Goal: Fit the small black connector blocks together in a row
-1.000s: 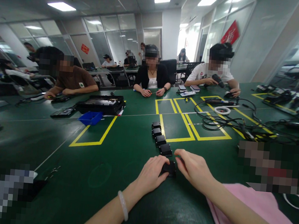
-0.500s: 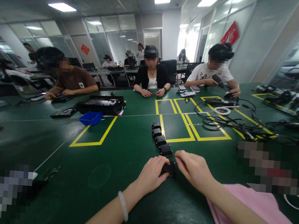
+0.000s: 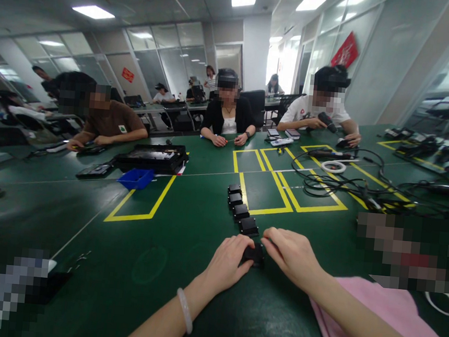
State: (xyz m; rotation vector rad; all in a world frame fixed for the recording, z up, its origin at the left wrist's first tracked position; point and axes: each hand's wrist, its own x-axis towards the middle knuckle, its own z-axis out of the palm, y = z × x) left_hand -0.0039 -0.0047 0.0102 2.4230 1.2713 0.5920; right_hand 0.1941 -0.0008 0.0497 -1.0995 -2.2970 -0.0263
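My left hand [image 3: 228,260] grips a small black block-shaped part [image 3: 255,254] by its left side, thumb at the near edge and fingers over the far edge. The part rests on the green table. Just right of it, my right hand [image 3: 291,254] has its thumb and fingers pinched together near the part's far right corner. Whatever lies between those fingertips is too small or hidden to make out. Beyond my hands, several similar black parts stand in a row, the nearest black part [image 3: 248,225] close to my left fingertips.
Yellow tape outlines [image 3: 271,212] mark the green table [image 3: 189,207]. A blue bin [image 3: 135,178] and a black tray [image 3: 155,155] stand left. Tangled black cables [image 3: 325,185] lie right. Pink fabric [image 3: 377,313] is beside my right forearm. Co-workers sit opposite, one holding a power drill [image 3: 328,122].
My right fingertips have shifted very slightly down and left, nearer the black part. My left hand and the part stay in place.
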